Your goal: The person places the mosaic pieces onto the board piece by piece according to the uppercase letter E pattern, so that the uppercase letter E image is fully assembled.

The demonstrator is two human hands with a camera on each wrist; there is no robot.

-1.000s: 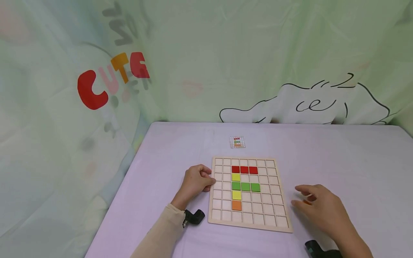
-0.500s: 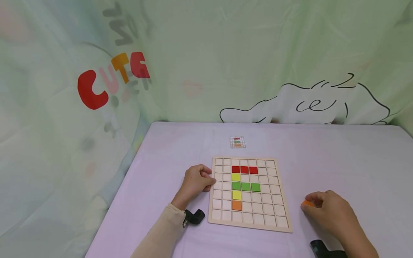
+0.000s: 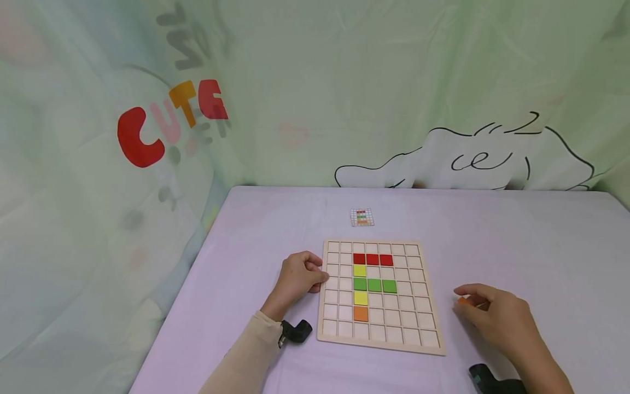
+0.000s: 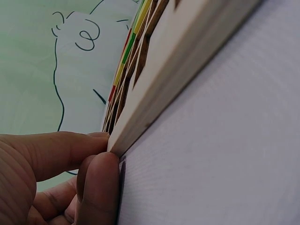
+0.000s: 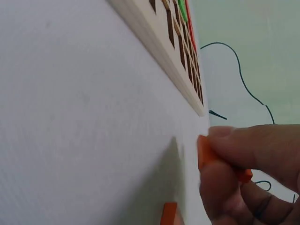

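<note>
A square wooden grid board (image 3: 408, 345) lies flat before me, with red, yellow, green and orange tiles set in some of its cells. My left hand (image 3: 297, 276) holds the board's left edge; the left wrist view shows its fingertips (image 4: 101, 164) against the wood. Right of the board, my right hand (image 3: 502, 317) pinches an orange tile (image 5: 205, 152) between thumb and finger, apart from the board. Fingers partly hide this tile. Another orange piece (image 5: 168, 214) shows at the bottom of the right wrist view; whether it is held I cannot tell.
Beyond the board lies a small printed card (image 3: 362, 217) with a coloured grid pattern. A pale cloth covers the table (image 3: 517, 235). Behind it hangs a green printed curtain (image 3: 305, 98). Each wrist carries a black camera (image 3: 297, 331).
My right hand, fingers parted a second ago, came to hold an orange tile, shifting right and nearer, then moved slightly back left and away. My left hand and the board stayed still.
</note>
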